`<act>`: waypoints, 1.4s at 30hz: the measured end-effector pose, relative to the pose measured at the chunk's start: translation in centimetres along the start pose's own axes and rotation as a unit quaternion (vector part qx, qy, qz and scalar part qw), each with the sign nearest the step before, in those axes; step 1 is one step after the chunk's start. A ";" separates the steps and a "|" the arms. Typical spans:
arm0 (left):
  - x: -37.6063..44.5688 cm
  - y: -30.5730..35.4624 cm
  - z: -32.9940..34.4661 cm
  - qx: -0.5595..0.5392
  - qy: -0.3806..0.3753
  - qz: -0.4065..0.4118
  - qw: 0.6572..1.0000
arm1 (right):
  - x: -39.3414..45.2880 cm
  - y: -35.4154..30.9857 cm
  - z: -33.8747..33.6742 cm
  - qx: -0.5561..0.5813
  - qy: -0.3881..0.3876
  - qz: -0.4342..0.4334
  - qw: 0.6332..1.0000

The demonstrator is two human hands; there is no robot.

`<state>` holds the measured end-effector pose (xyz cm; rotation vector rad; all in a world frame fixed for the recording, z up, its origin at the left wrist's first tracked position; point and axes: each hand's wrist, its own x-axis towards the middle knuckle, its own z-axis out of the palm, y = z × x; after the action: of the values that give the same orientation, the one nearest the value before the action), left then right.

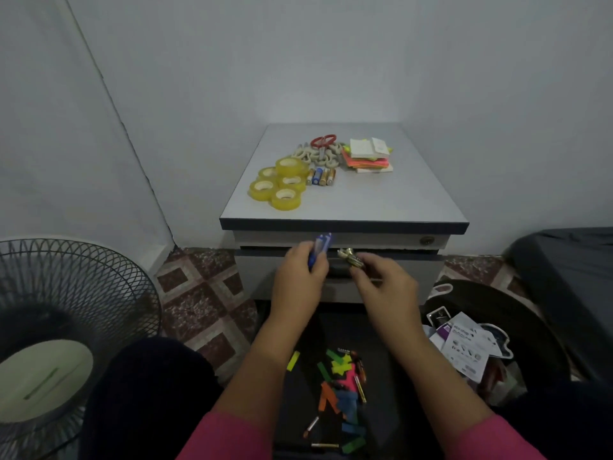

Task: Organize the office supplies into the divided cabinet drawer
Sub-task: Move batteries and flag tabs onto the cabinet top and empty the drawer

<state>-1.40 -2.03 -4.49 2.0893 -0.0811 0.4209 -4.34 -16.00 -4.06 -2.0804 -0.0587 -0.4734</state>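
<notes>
Head view of a sorting step under way at a small cabinet (345, 207). The left hand (300, 277) is curled round a few blue pens (319, 250), their tips reaching up to the cabinet's front edge; the right hand (386, 283) pinches a small cluster of gold-coloured metal pieces (348, 257), too blurred to identify, just before the drawer fronts. On the cabinet top lie rolls of yellow tape (282, 184), a row of batteries (321, 176), red-handled scissors (323, 141) over a heap of pale looped items, and a stack of sticky notes (368, 157). Below the forearms an open drawer (381, 366), its inside dark, holds scattered coloured paper strips (338, 390) and loose batteries; its dividers cannot be made out. The step in hand appears to be gathering like items out of the jumble. The next move likely calls for setting both handfuls down beside the sorted groups on top, or into a compartment of their own, keeping pens and metal pieces apart.
</notes>
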 end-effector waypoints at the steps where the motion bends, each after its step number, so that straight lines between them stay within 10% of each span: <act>1: 0.7 1.0 -0.5 0.008 0.019 0.015 1.000 | 0.8 -0.9 -0.2 -0.021 0.010 -0.032 0.999; 13: 7.9 6.1 -1.2 0.392 -0.016 0.038 0.919 | 12.2 -4.7 2.1 -0.281 -0.013 -0.013 0.960; 26: 8.3 3.4 -3.2 0.220 0.098 0.086 0.967 | 12.4 -4.3 0.5 -0.172 -0.123 -0.002 0.977; 42: 11.5 1.5 -4.9 0.326 -0.040 0.191 0.925 | 14.1 -4.8 3.6 -0.187 -0.112 -0.059 0.974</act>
<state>7.76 2.51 2.83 2.7602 -0.4574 0.6641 8.75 -12.50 3.18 -2.5065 -0.2450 -0.3362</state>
